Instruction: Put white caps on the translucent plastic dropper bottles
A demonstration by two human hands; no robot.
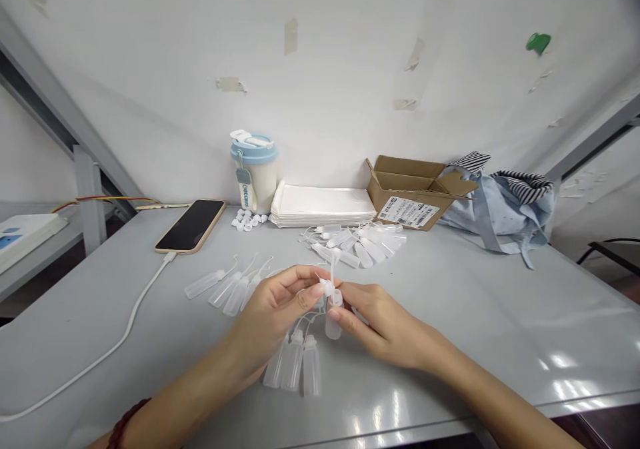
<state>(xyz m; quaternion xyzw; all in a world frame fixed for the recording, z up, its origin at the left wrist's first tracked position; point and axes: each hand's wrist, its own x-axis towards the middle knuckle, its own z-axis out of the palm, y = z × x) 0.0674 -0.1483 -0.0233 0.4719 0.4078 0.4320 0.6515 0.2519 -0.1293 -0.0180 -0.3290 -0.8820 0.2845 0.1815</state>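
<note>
My right hand (376, 321) grips a small clear plastic bottle (333, 321) upright above the grey table (500, 302). My left hand (274, 308) pinches the white nozzle cap (329, 286) at the bottle's top. Below my hands lie three capped bottles (296, 368) side by side. A row of bottles with thin tubes (231, 288) lies to the left. A pile of loose bottles (356, 244) sits further back. Small white caps (247, 220) are scattered near the cup.
A phone (191, 225) on a white charging cable (125, 329) lies at back left. A blue-lidded cup (254, 170), a stack of white bags (323, 205), an open cardboard box (414, 192) and a blue cloth bag (505, 212) line the wall.
</note>
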